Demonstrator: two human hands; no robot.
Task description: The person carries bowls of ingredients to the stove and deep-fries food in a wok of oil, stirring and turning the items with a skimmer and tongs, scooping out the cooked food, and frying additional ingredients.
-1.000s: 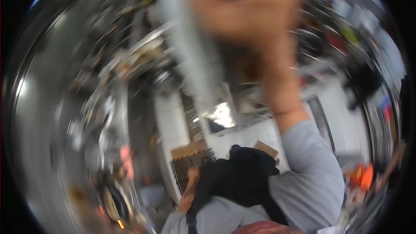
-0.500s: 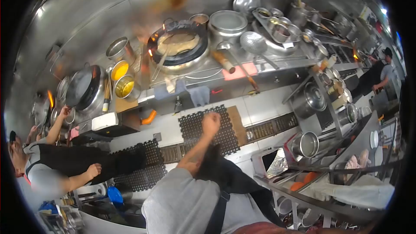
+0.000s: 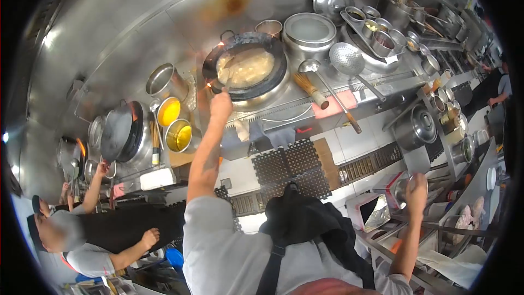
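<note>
My left hand (image 3: 221,104) is closed around the handle of what looks like a wok spatula (image 3: 228,79), at the front edge of a black wok (image 3: 283,71). Its head rests in pale, bubbling food (image 3: 256,68). Flames show at the wok's side. On the right, my right hand (image 3: 417,188) has its fingers curled, beside a steel pot (image 3: 401,191) that it partly hides. Whether it grips the pot cannot be made out. Right of the wok lie a bamboo brush (image 3: 311,90), a long-handled ladle (image 3: 330,90) and a perforated skimmer (image 3: 347,59).
Steel pots of yellow liquid (image 3: 169,111) stand left of the wok. A second wok (image 3: 117,131) is farther left, near a co-worker (image 3: 90,235). Sauce containers (image 3: 376,38) sit at the back right. Perforated mats (image 3: 289,166) cover the floor ahead. Shelving (image 3: 436,229) stands at my right.
My left hand has moved up and forward from above the floor mat to the wok and taken hold of the spatula handle. My right hand has come into view beside the steel pot.
</note>
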